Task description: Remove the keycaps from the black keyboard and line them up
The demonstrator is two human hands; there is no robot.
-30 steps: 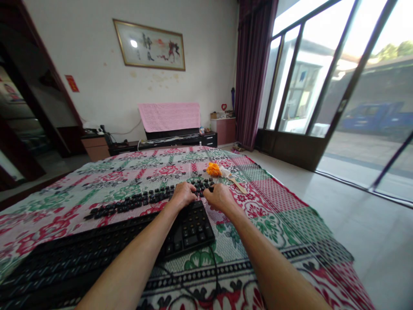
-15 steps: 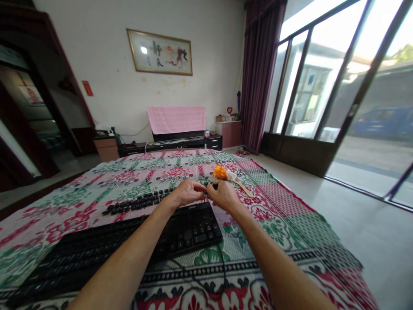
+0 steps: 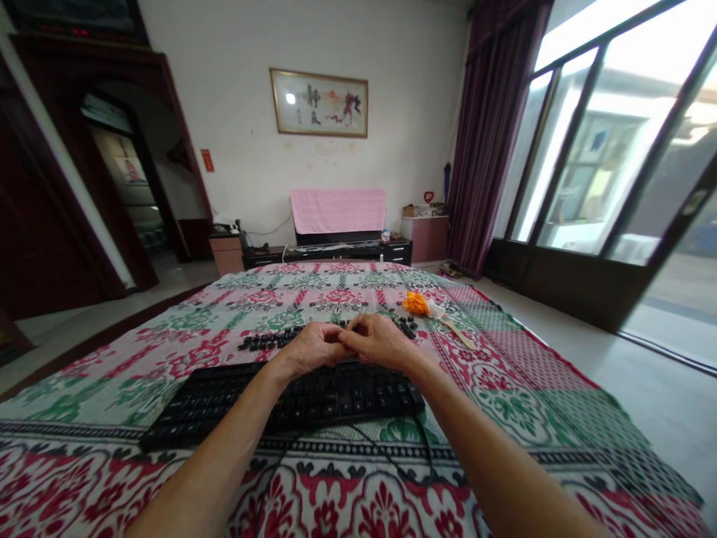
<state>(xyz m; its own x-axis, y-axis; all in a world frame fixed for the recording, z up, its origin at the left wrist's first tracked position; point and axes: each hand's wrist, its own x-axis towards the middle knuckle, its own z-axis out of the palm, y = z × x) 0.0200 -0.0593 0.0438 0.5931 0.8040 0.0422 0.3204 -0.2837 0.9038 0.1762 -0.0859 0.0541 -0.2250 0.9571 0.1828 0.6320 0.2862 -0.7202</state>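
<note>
A black keyboard (image 3: 224,396) lies on a patterned cloth (image 3: 504,403), its cable looping toward me. Behind it runs a row of loose black keycaps (image 3: 266,340). My left hand (image 3: 311,349) and my right hand (image 3: 376,340) meet just above the keyboard's far edge, fingertips pinched together. What they pinch is too small to make out. An orange brush-like item (image 3: 415,303) with a pale wooden handle (image 3: 456,333) rests to the right of the keycaps.
The cloth covers a wide low surface that ends at bare floor (image 3: 644,388) on the right. A pink-draped TV stand (image 3: 337,213) stands at the far wall. Large glass doors (image 3: 616,164) fill the right side, a dark doorway (image 3: 128,202) the left.
My hands rose from the keycap row and drew together over the keyboard's far edge. The camera turned left, so the keyboard sits more central and the doorway shows.
</note>
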